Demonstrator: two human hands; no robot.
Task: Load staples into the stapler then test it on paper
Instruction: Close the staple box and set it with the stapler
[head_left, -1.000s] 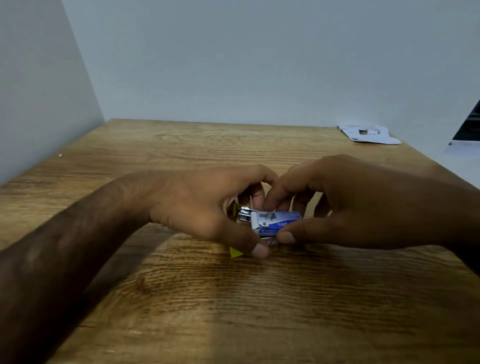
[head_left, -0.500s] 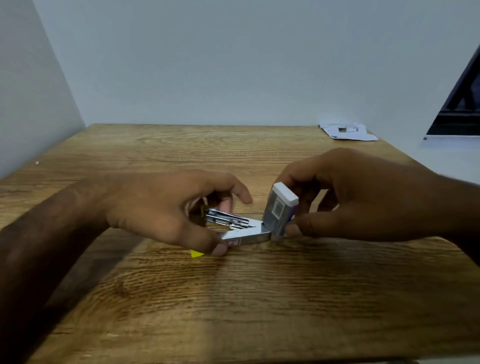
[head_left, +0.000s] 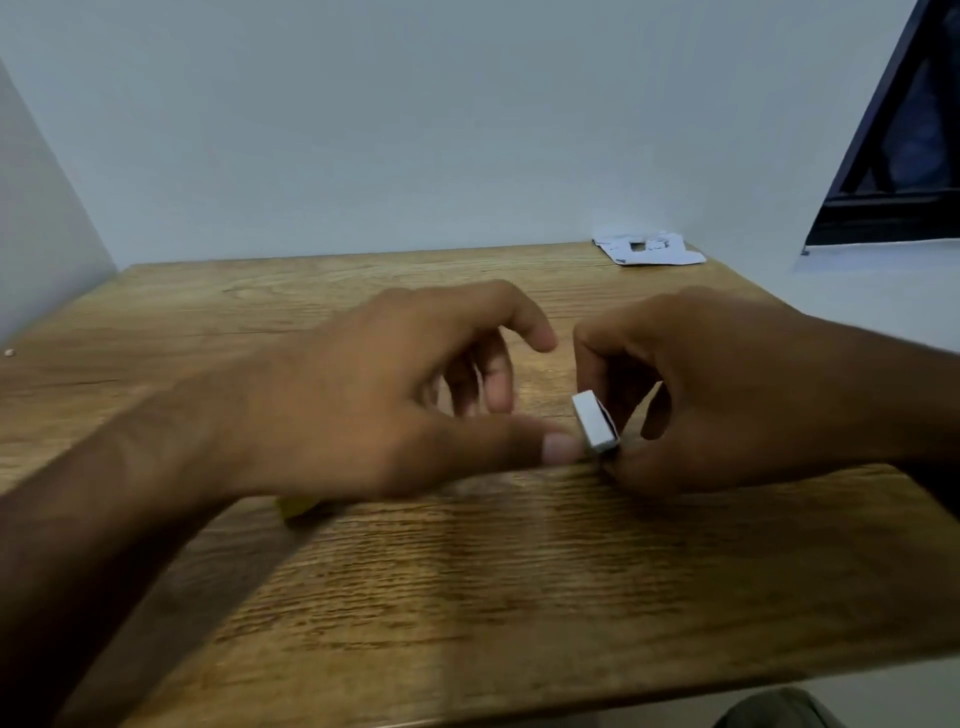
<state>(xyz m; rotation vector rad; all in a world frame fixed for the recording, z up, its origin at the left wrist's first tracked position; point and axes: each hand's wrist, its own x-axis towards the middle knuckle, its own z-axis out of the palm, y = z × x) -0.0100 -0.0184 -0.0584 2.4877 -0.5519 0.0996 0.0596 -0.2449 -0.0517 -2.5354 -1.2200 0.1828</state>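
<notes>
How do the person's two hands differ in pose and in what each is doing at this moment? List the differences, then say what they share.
The right hand is curled, pinching a small white box; the left hand holds nothing visible, fingers spread loosely.
The left hand is motion-blurred; the right hand looks sharper and steadier.
The left thumb tip lies beside the box; the right fingers wrap behind it.
Both hover low over the wooden table, close together.
</notes>
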